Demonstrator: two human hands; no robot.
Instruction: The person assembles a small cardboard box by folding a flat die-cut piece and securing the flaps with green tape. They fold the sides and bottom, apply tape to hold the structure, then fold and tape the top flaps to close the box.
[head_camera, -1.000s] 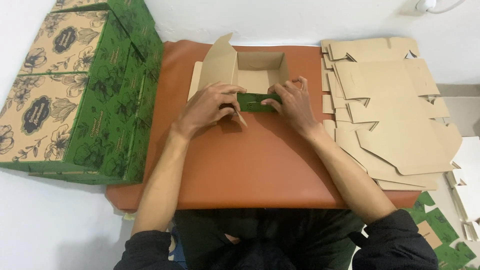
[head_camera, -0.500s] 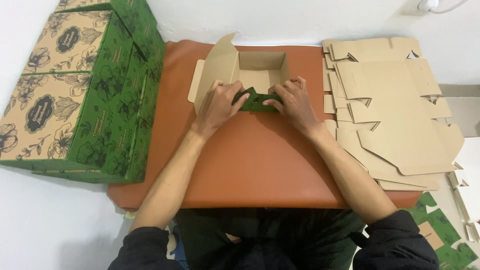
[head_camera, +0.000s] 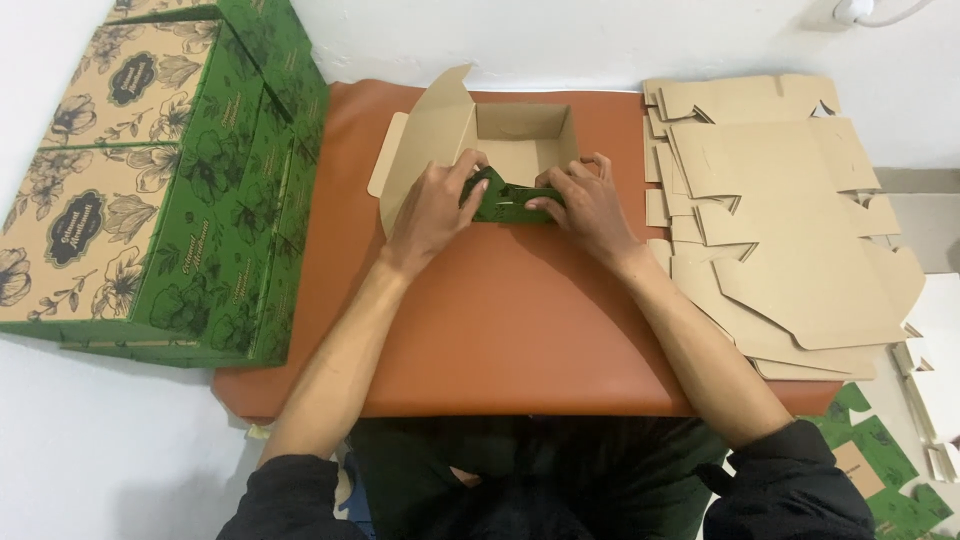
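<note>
Now the green front flap (head_camera: 505, 203) has risen from flat to tilted against the half-built carton (head_camera: 500, 140), at twelve o'clock on the bench (head_camera: 500, 330). Left hand (head_camera: 432, 205) and right hand (head_camera: 585, 205) each pinch an end of it, so the front wall seems to be folding up

Box (head_camera: 520, 140) at rear centre of mat (head_camera: 500, 330), on the surface (head_camera: 100, 450). Both hands on its near wall. Finished boxes (head_camera: 150, 190) stacked left; flat blanks (head_camera: 790, 230) piled right, overlapping mat edge.
</note>
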